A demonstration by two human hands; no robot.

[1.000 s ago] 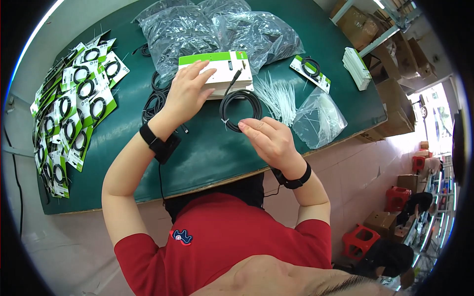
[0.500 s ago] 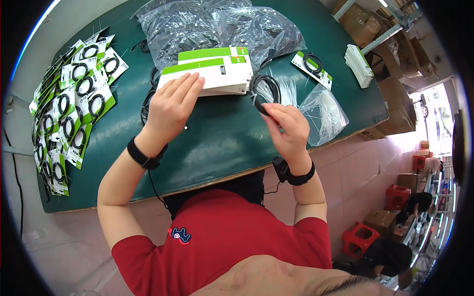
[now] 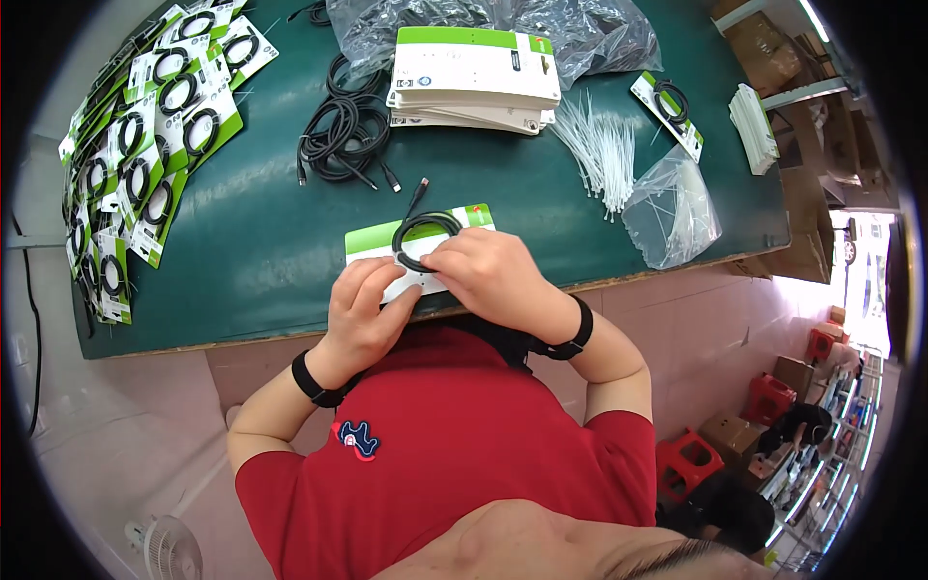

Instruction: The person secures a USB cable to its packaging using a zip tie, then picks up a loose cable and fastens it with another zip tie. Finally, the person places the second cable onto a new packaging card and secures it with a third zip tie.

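Observation:
Near the table's front edge a white and green backing card (image 3: 367,244) lies in front of me. A coiled black cable (image 3: 411,228) rests on its middle, one plug end sticking out beyond the card's far edge. My right hand (image 3: 488,274) pinches the coil's near right side. My left hand (image 3: 365,307) grips the card's near left part, thumb on top, fingertips by the coil. Beyond them stands a stack of similar cards (image 3: 474,72). Left of the stack lies a heap of loose black cables (image 3: 343,135).
Carded cables (image 3: 159,126) cover the table's left side. White cable ties (image 3: 599,145) and a clear bag (image 3: 672,208) lie to the right, near a single carded cable (image 3: 667,111). More cards (image 3: 752,130) stand at the right edge. Plastic bags of cables (image 3: 599,43) fill the back.
My left hand has brought a card from the stack to the table's front edge. My right hand has carried the coiled cable left and nearer, onto that card. The view has shifted.

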